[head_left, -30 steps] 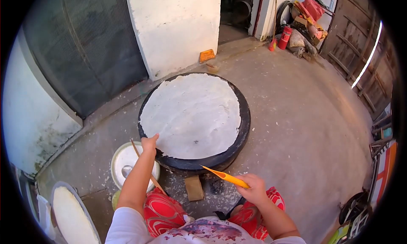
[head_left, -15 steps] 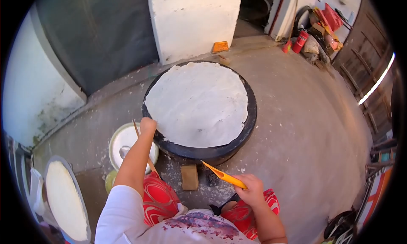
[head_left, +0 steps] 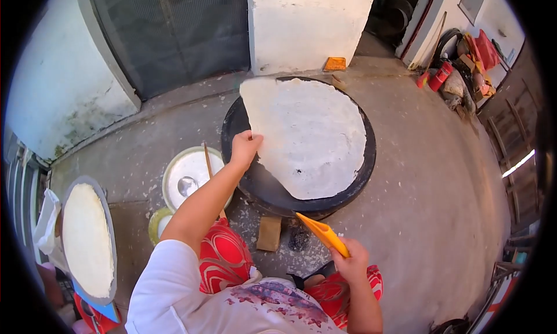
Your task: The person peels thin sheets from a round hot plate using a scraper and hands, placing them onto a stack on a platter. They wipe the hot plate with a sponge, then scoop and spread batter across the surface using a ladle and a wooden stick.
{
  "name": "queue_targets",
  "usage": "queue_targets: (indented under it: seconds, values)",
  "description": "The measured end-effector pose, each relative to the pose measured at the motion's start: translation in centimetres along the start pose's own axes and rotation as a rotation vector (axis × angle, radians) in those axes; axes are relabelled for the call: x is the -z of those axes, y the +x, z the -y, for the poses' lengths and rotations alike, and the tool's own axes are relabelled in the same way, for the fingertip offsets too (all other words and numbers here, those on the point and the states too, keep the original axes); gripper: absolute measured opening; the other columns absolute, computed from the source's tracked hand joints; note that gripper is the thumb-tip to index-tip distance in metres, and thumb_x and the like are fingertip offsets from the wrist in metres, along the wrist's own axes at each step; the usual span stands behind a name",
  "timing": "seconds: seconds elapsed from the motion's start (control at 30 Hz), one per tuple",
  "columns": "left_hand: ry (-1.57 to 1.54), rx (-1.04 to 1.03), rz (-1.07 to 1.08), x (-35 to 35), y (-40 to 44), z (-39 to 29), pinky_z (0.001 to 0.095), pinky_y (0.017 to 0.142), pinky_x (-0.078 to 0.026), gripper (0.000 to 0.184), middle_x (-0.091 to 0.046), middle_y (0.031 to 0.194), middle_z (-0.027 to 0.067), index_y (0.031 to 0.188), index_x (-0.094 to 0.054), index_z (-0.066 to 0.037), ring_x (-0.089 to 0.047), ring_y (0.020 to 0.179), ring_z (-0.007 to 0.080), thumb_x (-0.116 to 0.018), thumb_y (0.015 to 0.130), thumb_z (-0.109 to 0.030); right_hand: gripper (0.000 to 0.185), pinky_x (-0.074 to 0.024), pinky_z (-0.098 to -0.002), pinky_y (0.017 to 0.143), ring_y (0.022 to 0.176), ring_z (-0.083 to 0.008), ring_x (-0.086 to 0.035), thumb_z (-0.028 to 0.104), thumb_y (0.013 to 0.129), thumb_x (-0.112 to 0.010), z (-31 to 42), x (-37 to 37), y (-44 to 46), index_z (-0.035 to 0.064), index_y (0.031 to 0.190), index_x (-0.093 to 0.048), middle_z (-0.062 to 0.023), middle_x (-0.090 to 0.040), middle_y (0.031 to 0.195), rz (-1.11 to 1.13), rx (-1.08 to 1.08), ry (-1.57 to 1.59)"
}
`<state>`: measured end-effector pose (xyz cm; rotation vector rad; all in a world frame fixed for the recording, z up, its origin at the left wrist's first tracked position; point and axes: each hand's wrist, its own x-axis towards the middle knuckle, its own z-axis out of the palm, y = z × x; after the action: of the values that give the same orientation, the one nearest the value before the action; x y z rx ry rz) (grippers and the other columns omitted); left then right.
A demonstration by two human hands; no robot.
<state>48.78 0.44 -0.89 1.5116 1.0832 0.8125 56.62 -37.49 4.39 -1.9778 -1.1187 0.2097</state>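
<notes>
A wide, thin white pancake [head_left: 313, 140] covers much of a round black griddle [head_left: 232, 122]. Its left edge is lifted and folded inward, baring the black surface there. My left hand [head_left: 246, 149] pinches that lifted edge with thumb and fingers. In my right hand [head_left: 352, 261] is a yellow-orange plastic scraper [head_left: 326, 235], its pointed end toward the front rim of the griddle and apart from it. Left of the griddle stands a basin [head_left: 174, 166] of white batter, with a ladle [head_left: 187, 186] and a wooden stick [head_left: 208, 160] in it, partly behind my left forearm.
A stack of pale flat pancakes [head_left: 87, 241] rests on a round tray at the far left. A brick-like block [head_left: 269, 233] lies before the griddle. A small green bowl [head_left: 156, 225] is beside the basin. Red canisters [head_left: 441, 77] and clutter stand at the back right.
My left hand has moved from the griddle's lower left rim up and inward, lifting the pancake's left edge off the griddle. The scraper stays in my right hand. The view has shifted.
</notes>
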Motion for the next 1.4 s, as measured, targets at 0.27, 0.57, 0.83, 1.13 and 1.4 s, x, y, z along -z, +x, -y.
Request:
queue_targets:
  seconds: [0.27, 0.57, 0.83, 1.13, 1.4]
  values:
    - [-0.547, 0.343, 0.002, 4.2, -3.9, 1.4, 0.025, 0.059, -0.045, 0.014, -0.06, 0.079, 0.0024, 0.091, -0.057, -0.005, -0.057, 0.069, 0.0116, -0.06, 0.08, -0.013, 0.033, -0.0481, -0.0296, 0.074, 0.081, -0.0216, -0.061, 0.009, 0.071, -0.065, -2.0, 0.0, -0.3, -0.0005, 0.102, -0.056, -0.0097, -0.063, 0.093, -0.02, -0.352, 0.519]
    - [0.202, 0.184, -0.112, 8.0, -2.2, 8.2, 0.037, 0.053, -0.044, 0.011, -0.06, 0.071, 0.0129, 0.077, -0.058, -0.002, -0.058, 0.061, 0.0243, -0.057, 0.075, -0.012, 0.039, -0.0407, -0.0296, 0.086, 0.103, -0.0203, -0.053, 0.003, 0.072, -0.047, -2.2, 0.7, 1.7, 0.001, 0.111, -0.05, -0.0094, -0.059, 0.104, 0.126, -0.476, 1.29]
    - [0.483, -0.687, -0.046, 14.8, -0.6, -11.2, 0.0379, 0.065, -0.043, 0.01, -0.056, 0.079, 0.0156, 0.079, -0.059, -0.002, -0.054, 0.076, 0.0334, -0.056, 0.078, -0.012, 0.032, -0.0456, -0.0244, 0.066, 0.075, -0.0117, -0.059, 0.016, 0.082, -0.059, 3.4, -3.1, 9.4, 0.0029, 0.111, -0.056, -0.0111, -0.064, 0.092, -0.008, 0.008, 0.117]
    - [0.495, -0.95, 0.131, 29.2, -9.9, -19.7, 0.0272, 0.06, -0.041, 0.003, -0.053, 0.074, 0.0076, 0.081, -0.058, 0.0, -0.052, 0.069, 0.0207, -0.056, 0.078, -0.001, 0.078, -0.0448, -0.0342, 0.08, 0.097, -0.0325, -0.056, 0.017, 0.063, -0.074, 17.4, -6.7, 23.2, 0.0098, 0.13, -0.034, -0.0196, -0.054, 0.113, -0.377, 0.317, -0.023]
    - [0.677, -0.711, -0.443, 45.3, -8.2, -13.6, 0.0296, 0.064, -0.044, 0.009, -0.062, 0.076, 0.0049, 0.086, -0.064, -0.006, -0.057, 0.069, 0.0188, -0.06, 0.078, -0.009, 0.019, -0.0454, -0.0338, 0.064, 0.069, -0.0279, -0.059, 0.022, 0.072, -0.066, 30.0, -13.7, 25.5, 0.0078, 0.084, -0.062, -0.0125, -0.061, 0.074, 0.045, 0.56, -0.077]
